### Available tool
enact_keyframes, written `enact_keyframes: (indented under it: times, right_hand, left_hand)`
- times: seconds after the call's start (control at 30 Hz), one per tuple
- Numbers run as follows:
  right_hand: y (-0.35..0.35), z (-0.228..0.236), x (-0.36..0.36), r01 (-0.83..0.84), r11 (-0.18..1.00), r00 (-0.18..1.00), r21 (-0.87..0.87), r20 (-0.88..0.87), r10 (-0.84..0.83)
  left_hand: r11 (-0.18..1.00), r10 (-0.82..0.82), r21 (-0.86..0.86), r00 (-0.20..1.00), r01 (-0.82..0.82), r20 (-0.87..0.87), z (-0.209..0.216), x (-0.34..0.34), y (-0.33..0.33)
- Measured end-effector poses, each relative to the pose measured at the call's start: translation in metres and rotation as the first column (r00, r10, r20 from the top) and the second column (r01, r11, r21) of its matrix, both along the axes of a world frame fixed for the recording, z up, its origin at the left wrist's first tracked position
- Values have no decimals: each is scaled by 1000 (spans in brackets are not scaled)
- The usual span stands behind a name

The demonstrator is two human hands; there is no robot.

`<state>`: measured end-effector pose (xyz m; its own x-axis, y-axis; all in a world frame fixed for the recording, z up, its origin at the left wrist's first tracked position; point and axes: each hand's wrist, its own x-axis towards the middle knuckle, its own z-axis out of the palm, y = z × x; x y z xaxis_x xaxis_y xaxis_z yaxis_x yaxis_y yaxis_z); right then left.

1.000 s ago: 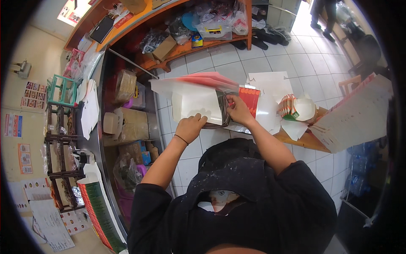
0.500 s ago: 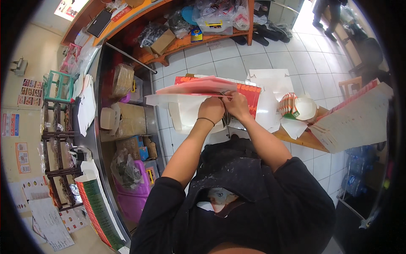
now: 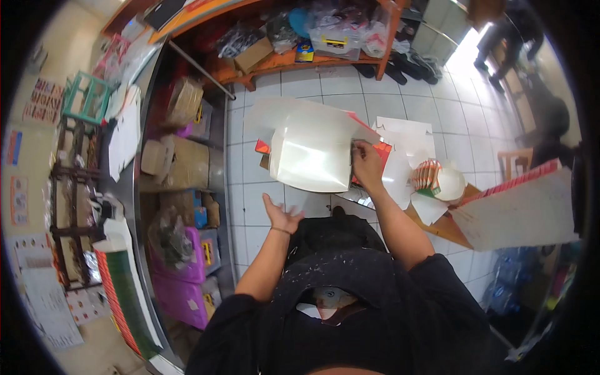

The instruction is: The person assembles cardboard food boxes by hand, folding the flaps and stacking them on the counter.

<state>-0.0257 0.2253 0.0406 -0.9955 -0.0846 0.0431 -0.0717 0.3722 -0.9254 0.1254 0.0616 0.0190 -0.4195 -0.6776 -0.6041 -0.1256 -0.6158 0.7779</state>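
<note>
My right hand grips the right edge of a flat white cardboard sheet with red-orange printing on its other side, held up over the tiled floor. My left hand hangs open below the sheet, palm up, fingers spread, touching nothing. More white cut-out sheets lie behind the held one. A stack of folded red-and-white paper boxes sits just right of my right hand on a small wooden table.
A large pile of flat white cardboard with red edges lies at the right. Brown cartons and purple boxes line the left along a metal counter edge. An orange shelf with bags stands at the back. A person stands far right.
My left hand let go of the sheet and dropped down, open. The sheet tipped so its white face now shows, held by my right hand alone.
</note>
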Motion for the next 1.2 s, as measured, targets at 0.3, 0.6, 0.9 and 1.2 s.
enact_keyframes:
  times: [0.3, 0.6, 0.9, 1.2]
  right_hand:
    - [-26, 67, 51, -456, 734, 676, 502, -341, 653]
    - [-46, 91, 51, -357, 323, 645, 876, -19, 764]
    - [-59, 65, -19, -736, 227, 571, 638, 405, 714]
    - [-52, 59, -6, -760, 458, 647, 461, 465, 605]
  left_hand:
    - [874, 9, 439, 895, 210, -446, -56, -48, 17]
    - [839, -5, 537, 988, 87, -153, -63, -72, 33]
    - [782, 85, 611, 949, 124, -303, -78, -104, 36]
    - [815, -87, 510, 928, 276, -362, -108, -123, 16]
